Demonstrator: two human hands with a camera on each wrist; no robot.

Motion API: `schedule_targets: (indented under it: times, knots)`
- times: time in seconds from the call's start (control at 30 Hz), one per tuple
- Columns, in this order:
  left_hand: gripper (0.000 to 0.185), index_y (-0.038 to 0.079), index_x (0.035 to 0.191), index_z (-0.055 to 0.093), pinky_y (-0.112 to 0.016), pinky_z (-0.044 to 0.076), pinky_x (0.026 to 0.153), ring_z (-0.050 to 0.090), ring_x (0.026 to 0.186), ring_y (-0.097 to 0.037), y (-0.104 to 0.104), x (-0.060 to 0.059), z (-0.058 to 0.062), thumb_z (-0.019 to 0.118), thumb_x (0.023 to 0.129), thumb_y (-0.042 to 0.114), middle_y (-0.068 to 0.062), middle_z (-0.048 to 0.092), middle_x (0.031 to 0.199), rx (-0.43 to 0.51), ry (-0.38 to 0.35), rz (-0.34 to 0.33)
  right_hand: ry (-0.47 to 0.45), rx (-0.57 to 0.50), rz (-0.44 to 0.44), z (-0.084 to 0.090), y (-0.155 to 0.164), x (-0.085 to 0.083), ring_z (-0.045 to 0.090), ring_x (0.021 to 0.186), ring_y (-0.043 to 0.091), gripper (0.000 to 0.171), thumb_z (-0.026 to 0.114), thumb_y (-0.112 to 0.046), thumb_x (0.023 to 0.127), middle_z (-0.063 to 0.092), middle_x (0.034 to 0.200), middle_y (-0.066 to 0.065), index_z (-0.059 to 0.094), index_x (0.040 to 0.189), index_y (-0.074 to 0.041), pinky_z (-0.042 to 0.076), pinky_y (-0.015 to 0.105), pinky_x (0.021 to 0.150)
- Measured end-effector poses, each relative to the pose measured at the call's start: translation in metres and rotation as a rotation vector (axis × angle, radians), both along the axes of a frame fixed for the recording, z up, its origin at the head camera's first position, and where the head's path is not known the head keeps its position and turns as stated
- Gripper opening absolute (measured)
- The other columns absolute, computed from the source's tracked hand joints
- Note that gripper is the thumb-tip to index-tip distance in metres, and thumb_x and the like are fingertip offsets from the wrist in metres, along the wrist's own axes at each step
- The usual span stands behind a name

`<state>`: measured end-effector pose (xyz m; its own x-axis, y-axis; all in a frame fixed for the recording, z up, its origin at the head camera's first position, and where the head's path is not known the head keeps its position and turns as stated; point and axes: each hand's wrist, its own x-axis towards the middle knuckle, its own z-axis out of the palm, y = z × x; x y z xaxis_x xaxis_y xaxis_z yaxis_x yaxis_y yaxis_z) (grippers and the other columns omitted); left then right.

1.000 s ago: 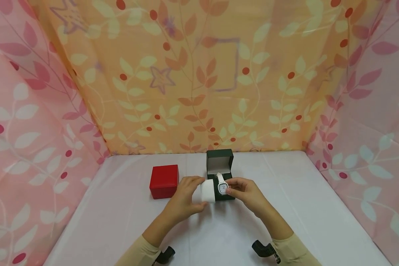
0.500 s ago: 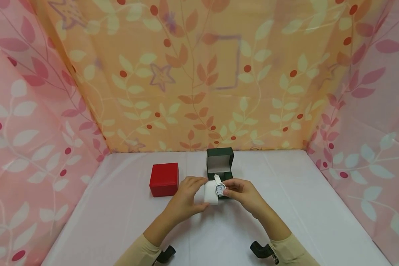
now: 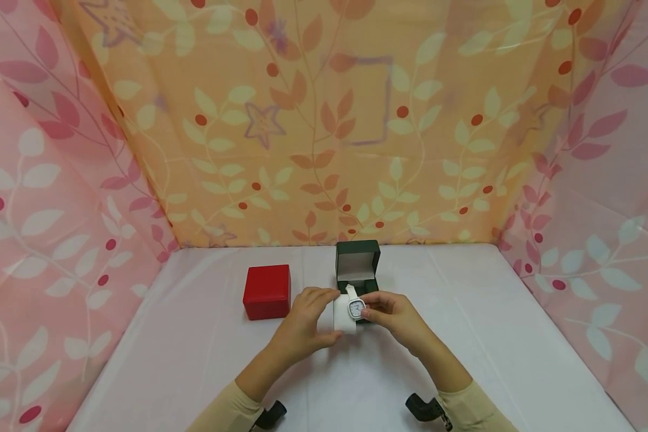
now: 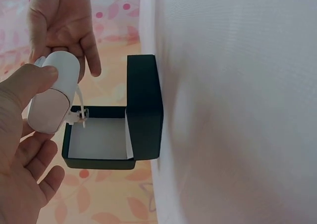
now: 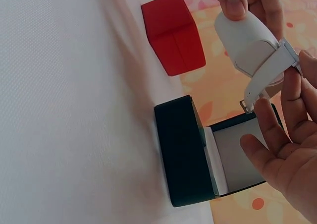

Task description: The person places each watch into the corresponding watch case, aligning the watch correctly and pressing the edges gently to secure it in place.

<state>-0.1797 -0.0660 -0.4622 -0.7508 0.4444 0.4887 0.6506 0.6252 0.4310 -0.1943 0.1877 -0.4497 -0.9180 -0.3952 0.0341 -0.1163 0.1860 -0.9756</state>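
While both hands meet just in front of the open box, the lines below run outward from them.

Left hand (image 3: 302, 321): fingers and thumb curled round the white cushion (image 3: 342, 317), gripping it by its end and held up off the table.

Right hand (image 3: 396, 315): fingertips pinch the watch (image 3: 356, 308) at its case and strap; in the right wrist view the other fingers are spread loosely under it.

Watch: white strap, pale dial facing up, lying against the cushion's rounded side; the strap end with its buckle (image 5: 246, 105) hangs free, so it is not wrapped shut.

Where it is: in the air between the two hands, just in front of and above the dark green box (image 3: 357, 273), touching neither box nor table.

Box: lid standing upright at the back, pale lining showing, base holding nothing.

Step in hand: by my reading, fitting the watch and cushion together, or parting them; which of the two cannot be told.

Next move calls for: a steady hold on the cushion while the strap is worked round it without twisting.

Further out: a shut red box (image 3: 267, 292) to the left, well apart, on the white table (image 3: 491, 336).
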Motion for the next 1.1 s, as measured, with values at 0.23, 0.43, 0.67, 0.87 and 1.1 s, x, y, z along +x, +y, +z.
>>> schedule_targets:
  times: [0.23, 0.43, 0.67, 0.87, 1.1]
  knots:
    - [0.075, 0.014, 0.14, 0.059, -0.037, 0.052, 0.102, 0.049, 0.128, -0.013, 0.0005, -0.0017, -0.0027, 0.093, 0.075, 0.03, 0.004, 0.061, 0.137, 0.018, 0.02, -0.005, 0.06, 0.042, -0.005, -0.0022, -0.0021, -0.0012, 0.065, 0.105, 0.019, 0.028, 0.073, -0.023, 0.096, 0.072, 0.114, 0.01, 0.07, 0.118, -0.006, 0.056, 0.028, 0.089]
    - [0.075, 0.015, 0.139, 0.059, -0.035, 0.054, 0.099, 0.05, 0.127, -0.014, 0.0007, -0.0018, -0.0048, 0.093, 0.075, 0.028, 0.004, 0.06, 0.136, 0.063, 0.037, -0.015, 0.15, 0.128, -0.12, -0.0029, -0.0067, -0.0001, 0.062, 0.106, 0.02, 0.015, 0.075, -0.029, 0.094, 0.074, 0.104, -0.002, 0.075, 0.103, -0.016, 0.053, 0.036, 0.09]
    - [0.075, 0.016, 0.14, 0.057, -0.034, 0.054, 0.099, 0.05, 0.126, -0.014, 0.0013, -0.004, -0.0064, 0.093, 0.075, 0.028, 0.004, 0.06, 0.136, 0.118, 0.052, -0.009, 0.323, 0.129, -0.172, -0.0039, -0.0092, 0.0013, 0.064, 0.113, 0.017, 0.008, 0.076, -0.026, 0.093, 0.073, 0.109, -0.004, 0.076, 0.097, -0.02, 0.046, 0.052, 0.106]
    - [0.076, 0.019, 0.142, 0.056, -0.037, 0.055, 0.1, 0.05, 0.128, -0.015, 0.0011, -0.0044, -0.0054, 0.092, 0.076, 0.027, 0.005, 0.06, 0.138, 0.178, 0.018, 0.032, 0.468, 0.141, -0.119, -0.006, -0.0056, 0.002, 0.06, 0.122, 0.02, 0.028, 0.084, -0.022, 0.085, 0.069, 0.123, -0.001, 0.074, 0.111, -0.02, 0.043, 0.027, 0.11]
    - [0.076, 0.021, 0.144, 0.054, -0.039, 0.054, 0.1, 0.05, 0.128, -0.016, -0.0002, -0.0054, -0.0052, 0.091, 0.077, 0.026, 0.006, 0.06, 0.14, 0.203, 0.004, 0.049, 0.601, 0.19, -0.091, -0.007, -0.0071, 0.0015, 0.059, 0.121, 0.018, 0.042, 0.091, -0.017, 0.077, 0.068, 0.123, -0.001, 0.071, 0.115, -0.017, 0.043, 0.017, 0.106]
